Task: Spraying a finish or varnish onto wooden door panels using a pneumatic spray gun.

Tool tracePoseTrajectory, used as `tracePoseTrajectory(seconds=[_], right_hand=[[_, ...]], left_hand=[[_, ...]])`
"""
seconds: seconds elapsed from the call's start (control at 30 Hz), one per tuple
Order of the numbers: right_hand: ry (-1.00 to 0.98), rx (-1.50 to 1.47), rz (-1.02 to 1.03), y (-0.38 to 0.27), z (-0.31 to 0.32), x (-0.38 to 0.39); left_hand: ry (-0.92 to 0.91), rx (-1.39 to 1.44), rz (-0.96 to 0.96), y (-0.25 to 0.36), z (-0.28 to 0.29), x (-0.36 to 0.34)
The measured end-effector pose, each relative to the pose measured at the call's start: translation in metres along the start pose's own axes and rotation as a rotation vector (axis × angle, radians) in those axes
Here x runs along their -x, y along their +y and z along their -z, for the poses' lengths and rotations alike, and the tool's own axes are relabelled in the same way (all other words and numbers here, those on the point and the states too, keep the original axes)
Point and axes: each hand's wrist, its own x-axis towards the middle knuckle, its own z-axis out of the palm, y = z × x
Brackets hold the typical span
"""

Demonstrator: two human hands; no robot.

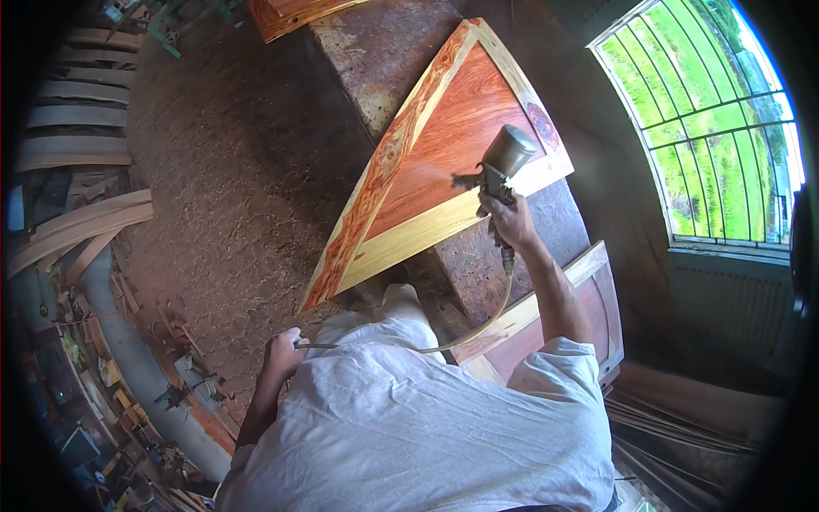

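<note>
Pale shirt (426, 435) fills the head view at 6 o'clock, its sleeve overlapping a second panel (527, 343) at 4 o'clock. At 8 o'clock the left hand (283, 352) has its fingers closed round a thin hose (509, 290), which crosses the shirt front and curves up to a spray gun (493, 183). That lies toward 1 to 2 o'clock, its grip wrapped by the fingers of the right hand (510, 222); faint mist leaves its nozzle toward 9 o'clock. Whether it bears lettering is too small to tell. On it sits a metal cup (512, 147), contents hidden by its wall. Below, a red-and-yellow wooden panel (452, 119) spreads from 12 to 1 o'clock over a stained bench (486, 264), overhanging its edge, partly covered by the gun.

A third panel (294, 17) shows at 11 o'clock, a barred window (699, 128) at 2, curved boards (77, 115) at 10, offcuts (111, 375) at 8, and long strips (674, 427) at 4. Debris litters the floor (230, 171) toward 10.
</note>
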Motion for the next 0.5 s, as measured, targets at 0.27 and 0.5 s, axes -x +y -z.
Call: tracePoseTrajectory(seconds=[0.27,0.5], right_hand=[[0.704,0.218,0.166,0.013,0.048,-0.062],[0.426,0.142,-0.048,0.007,0.022,-0.003]], left_hand=[[-0.064,0.022,-0.088,-0.025,-0.015,-0.006],[-0.106,-0.025,-0.073,-0.037,-0.026,-0.008]])
